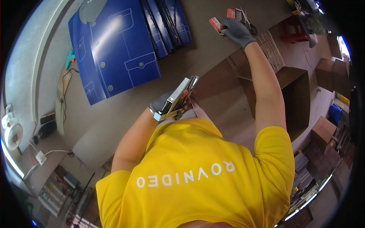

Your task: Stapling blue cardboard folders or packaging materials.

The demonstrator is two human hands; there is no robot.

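Left hand (167, 103) in grey glove wraps tight round shiny metal stapler (178, 99), close to chest. Right hand (236, 31) reaches far out, fingers pinching small red box (215, 23) on brown table (205, 53). Looks like fetching step. Next move likely needs box lifted clear of scissors (248, 21) just beside. Blue folders (118, 49) sit on left; bare table between gives room. Table edge runs under right arm.

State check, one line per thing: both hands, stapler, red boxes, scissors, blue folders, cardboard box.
left hand: gloved, gripping the stapler
stapler: held above the table, tilted
right hand: gloved, stretched out, touching a small red box
scissors: lying flat, blades look closed
blue folders: flat, overlapping stack
cardboard box: open, inside dark
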